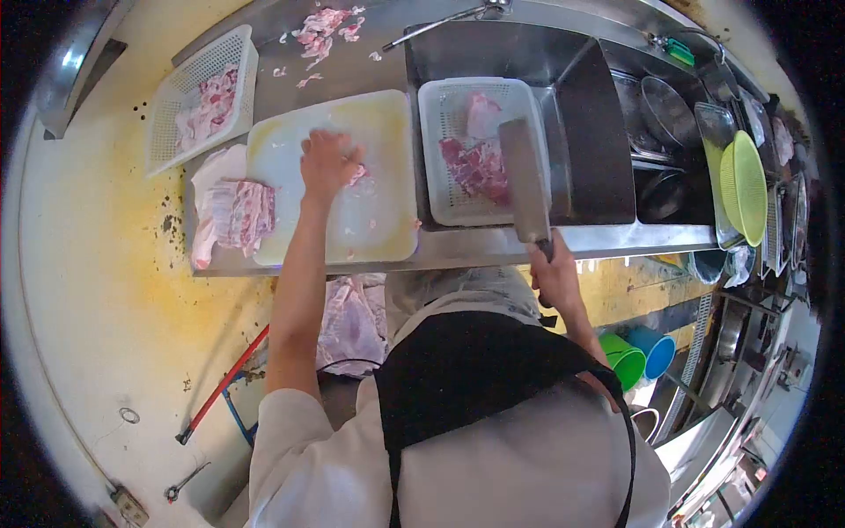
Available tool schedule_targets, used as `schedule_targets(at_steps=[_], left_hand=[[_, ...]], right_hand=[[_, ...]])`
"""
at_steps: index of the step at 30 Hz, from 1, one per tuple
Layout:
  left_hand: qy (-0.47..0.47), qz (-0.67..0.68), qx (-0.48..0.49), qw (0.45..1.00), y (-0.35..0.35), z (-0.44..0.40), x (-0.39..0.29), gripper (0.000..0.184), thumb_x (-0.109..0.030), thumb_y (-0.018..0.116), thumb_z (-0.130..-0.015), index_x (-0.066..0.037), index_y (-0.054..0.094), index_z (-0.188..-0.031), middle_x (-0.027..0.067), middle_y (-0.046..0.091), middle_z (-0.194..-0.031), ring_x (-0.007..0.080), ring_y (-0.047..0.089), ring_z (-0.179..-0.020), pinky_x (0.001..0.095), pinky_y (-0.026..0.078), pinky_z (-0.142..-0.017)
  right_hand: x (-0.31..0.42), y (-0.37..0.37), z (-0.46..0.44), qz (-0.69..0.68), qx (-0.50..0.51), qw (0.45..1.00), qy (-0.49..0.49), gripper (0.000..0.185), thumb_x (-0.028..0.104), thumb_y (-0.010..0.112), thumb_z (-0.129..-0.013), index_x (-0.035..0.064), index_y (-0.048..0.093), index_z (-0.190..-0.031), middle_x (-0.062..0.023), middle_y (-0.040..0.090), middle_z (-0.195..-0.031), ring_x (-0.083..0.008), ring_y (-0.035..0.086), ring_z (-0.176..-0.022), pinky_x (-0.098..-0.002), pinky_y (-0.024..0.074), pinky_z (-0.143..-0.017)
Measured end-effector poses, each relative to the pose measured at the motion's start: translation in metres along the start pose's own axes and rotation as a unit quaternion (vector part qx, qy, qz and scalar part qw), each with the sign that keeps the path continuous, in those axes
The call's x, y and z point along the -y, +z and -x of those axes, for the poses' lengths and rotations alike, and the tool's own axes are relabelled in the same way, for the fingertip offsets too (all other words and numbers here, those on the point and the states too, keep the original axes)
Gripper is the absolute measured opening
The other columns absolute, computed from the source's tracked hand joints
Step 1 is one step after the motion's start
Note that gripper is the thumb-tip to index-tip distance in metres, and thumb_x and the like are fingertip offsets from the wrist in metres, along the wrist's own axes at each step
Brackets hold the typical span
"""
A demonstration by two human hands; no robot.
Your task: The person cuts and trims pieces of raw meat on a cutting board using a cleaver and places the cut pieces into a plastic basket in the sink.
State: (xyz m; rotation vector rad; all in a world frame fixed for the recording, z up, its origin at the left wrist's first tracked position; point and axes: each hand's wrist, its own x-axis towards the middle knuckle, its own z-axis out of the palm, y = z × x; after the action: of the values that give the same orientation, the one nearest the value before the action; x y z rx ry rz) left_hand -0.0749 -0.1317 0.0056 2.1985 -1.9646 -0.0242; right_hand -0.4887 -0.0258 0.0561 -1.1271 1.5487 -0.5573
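A white cutting board [378,132], yellowed at its edges, lies on the steel counter. Over it is my left hand [329,164], fingers apart and slightly bent, beside a small meat scrap [359,175]. My right hand [556,275] grips a cleaver [526,189] by its handle, blade pointing away from me. The blade covers part of a white plastic basket [433,198] with pieces of red meat [475,169] inside. At the board's left edge rests a large slab of pale meat with ribs [238,216].
Another white basket [163,132] of meat pieces stands back left. Fatty scraps [321,33] lie behind the board. A sink [585,132] is to the right, with a yellow-green colander [745,189] beyond. Below are a bagged load of meat [352,321] and green [623,359] and blue buckets [653,350].
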Motion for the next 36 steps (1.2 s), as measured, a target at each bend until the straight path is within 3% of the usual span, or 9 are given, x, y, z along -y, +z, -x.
schedule_targets(at_steps=[4,5,11,14,18,21,24,30,36], left_hand=[[0.059,0.090,-0.087,0.990,0.010,0.050,0.021,0.031,-0.003,0.070,-0.073,-0.010,0.068,-0.102,0.0114,0.062,-0.106,0.0311,0.055,-0.105,0.0446,0.051,-0.082],[0.052,0.145,-0.113,0.982,0.012,0.062,0.024,0.030,-0.001,0.069,-0.072,-0.010,0.067,-0.100,0.0123,0.061,-0.107,0.0309,0.055,-0.104,0.0448,0.051,-0.082],[-0.002,0.327,-0.135,0.935,0.006,0.091,0.028,0.027,0.003,0.065,-0.072,-0.006,0.063,-0.097,0.0143,0.061,-0.104,0.0327,0.056,-0.095,0.0420,0.047,-0.083],[-0.003,0.253,-0.200,0.947,0.006,0.098,0.030,0.026,0.000,0.063,-0.076,-0.006,0.061,-0.100,0.0146,0.060,-0.100,0.0340,0.056,-0.092,0.0419,0.047,-0.082],[-0.033,0.209,-0.226,0.951,0.007,0.095,0.029,0.022,-0.003,0.062,-0.079,-0.006,0.059,-0.100,0.0135,0.058,-0.093,0.0352,0.056,-0.092,0.0446,0.046,-0.079],[-0.013,0.178,-0.179,0.967,0.002,0.081,0.024,0.020,-0.005,0.061,-0.080,-0.008,0.059,-0.099,0.0120,0.058,-0.091,0.0351,0.058,-0.090,0.0474,0.047,-0.075],[-0.006,0.064,-0.057,0.996,0.011,0.080,0.034,0.017,-0.012,0.058,-0.087,-0.007,0.057,-0.103,0.0149,0.061,-0.094,0.0362,0.060,-0.091,0.0491,0.050,-0.075],[-0.001,0.044,-0.004,0.999,0.005,0.077,0.040,0.019,-0.014,0.060,-0.085,-0.008,0.055,-0.101,0.0146,0.060,-0.096,0.0357,0.062,-0.088,0.0511,0.051,-0.069],[0.004,0.046,0.014,0.999,0.010,0.074,0.046,0.032,-0.017,0.061,-0.083,-0.010,0.059,-0.114,0.0183,0.062,-0.115,0.0369,0.063,-0.098,0.0514,0.052,-0.075]], right_hand=[[-0.008,0.027,-0.013,0.046,0.093,0.991,-0.083,0.026,0.021,0.064,-0.095,0.0004,0.053,-0.107,-0.0118,0.056,-0.068,-0.0166,0.057,-0.061,-0.0370,0.0481,-0.056],[-0.005,0.034,-0.014,0.054,0.131,0.984,-0.104,0.030,0.023,0.063,-0.094,-0.0009,0.052,-0.109,-0.0191,0.062,-0.077,-0.0302,0.065,-0.071,-0.0443,0.0493,-0.066],[0.032,0.094,-0.036,0.172,0.241,0.932,-0.207,0.037,0.030,0.060,-0.094,-0.0019,0.053,-0.112,-0.0267,0.065,-0.090,-0.0502,0.061,-0.089,-0.0534,0.0469,-0.076],[0.044,0.115,-0.040,0.202,0.233,0.915,-0.262,0.039,0.030,0.060,-0.094,-0.0024,0.052,-0.114,-0.0266,0.064,-0.091,-0.0481,0.061,-0.090,-0.0545,0.0465,-0.078],[0.053,0.130,-0.036,0.198,0.250,0.920,-0.226,0.040,0.028,0.060,-0.094,-0.0023,0.050,-0.117,-0.0269,0.065,-0.094,-0.0477,0.061,-0.092,-0.0552,0.0463,-0.079],[0.052,0.142,-0.033,0.178,0.238,0.930,-0.218,0.038,0.027,0.060,-0.094,-0.0022,0.050,-0.115,-0.0271,0.065,-0.093,-0.0478,0.061,-0.091,-0.0550,0.0463,-0.079],[0.051,0.151,-0.033,0.181,0.237,0.933,-0.203,0.034,0.026,0.059,-0.093,-0.0018,0.050,-0.110,-0.0271,0.064,-0.090,-0.0482,0.062,-0.088,-0.0547,0.0464,-0.077],[0.058,0.169,-0.026,0.184,0.220,0.941,-0.179,0.030,0.025,0.059,-0.093,-0.0011,0.049,-0.105,-0.0280,0.063,-0.084,-0.0491,0.062,-0.085,-0.0554,0.0455,-0.074],[0.056,0.185,-0.026,0.206,0.216,0.936,-0.187,0.028,0.023,0.059,-0.093,-0.0016,0.047,-0.102,-0.0300,0.061,-0.082,-0.0505,0.061,-0.085,-0.0565,0.0455,-0.073]])
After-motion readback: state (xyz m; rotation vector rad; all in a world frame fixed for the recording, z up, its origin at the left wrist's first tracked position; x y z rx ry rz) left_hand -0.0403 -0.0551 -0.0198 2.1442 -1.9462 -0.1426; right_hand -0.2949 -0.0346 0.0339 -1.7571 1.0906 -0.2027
